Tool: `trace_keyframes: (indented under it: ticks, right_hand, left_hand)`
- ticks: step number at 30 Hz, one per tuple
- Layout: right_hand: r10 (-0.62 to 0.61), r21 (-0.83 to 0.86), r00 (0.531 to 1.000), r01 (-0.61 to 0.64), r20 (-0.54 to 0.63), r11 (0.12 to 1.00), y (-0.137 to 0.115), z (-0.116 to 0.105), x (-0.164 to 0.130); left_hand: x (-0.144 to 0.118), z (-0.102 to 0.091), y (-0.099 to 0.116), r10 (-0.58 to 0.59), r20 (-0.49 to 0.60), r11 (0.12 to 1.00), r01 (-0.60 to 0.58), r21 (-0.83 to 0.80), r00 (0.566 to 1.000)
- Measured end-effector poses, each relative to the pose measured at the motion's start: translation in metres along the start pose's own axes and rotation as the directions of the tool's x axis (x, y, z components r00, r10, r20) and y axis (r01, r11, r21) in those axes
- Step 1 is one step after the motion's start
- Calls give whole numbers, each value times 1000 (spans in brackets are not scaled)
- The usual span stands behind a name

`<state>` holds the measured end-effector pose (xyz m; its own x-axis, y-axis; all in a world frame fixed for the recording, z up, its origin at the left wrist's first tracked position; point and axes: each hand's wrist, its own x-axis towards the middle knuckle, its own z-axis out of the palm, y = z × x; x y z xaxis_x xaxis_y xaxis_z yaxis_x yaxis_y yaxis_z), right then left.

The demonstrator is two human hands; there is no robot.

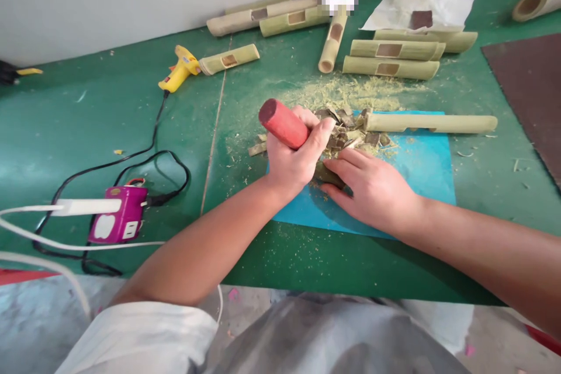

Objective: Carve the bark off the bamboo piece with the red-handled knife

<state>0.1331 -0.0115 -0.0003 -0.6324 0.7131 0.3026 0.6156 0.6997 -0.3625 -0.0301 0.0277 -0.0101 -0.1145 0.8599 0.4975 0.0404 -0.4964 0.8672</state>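
My left hand (293, 160) is closed around a red cylindrical handle (283, 123) that slants up to the left. Its working end is hidden behind my fingers. Beside it, my right hand (379, 190) is closed on a short greenish-brown bamboo piece (328, 175), pressed against the blue sheet (421, 193). My fingers cover most of that piece. Just beyond both hands lies a heap of bamboo chips and scraps (344, 131). A pale bamboo tube (442, 123) with notches along its lower side lies across the sheet's far right edge.
Several bamboo tubes with cut windows (390, 67) lie at the back, near white paper (421, 3) and sawdust (350, 93). A yellow glue gun (180, 70) is on the left, its cord running by a purple power adapter (116, 214). A brown board (532, 85) lies right.
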Motion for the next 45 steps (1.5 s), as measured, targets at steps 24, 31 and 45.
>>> trace_keyframes:
  ticks: [24,31,45]
  right_hand:
    - [29,-30,998,-27,52,999,-2,1,3]
    - [18,-11,999,-18,38,1000,1,1,2]
    - [50,-16,996,-49,79,999,-1,1,3]
  left_hand:
    - [5,6,6,-120,-16,987,118,-112,993]
    - [3,3,3,-74,-13,988,72,-137,997]
    - [0,-6,-5,161,15,981,-162,107,987]
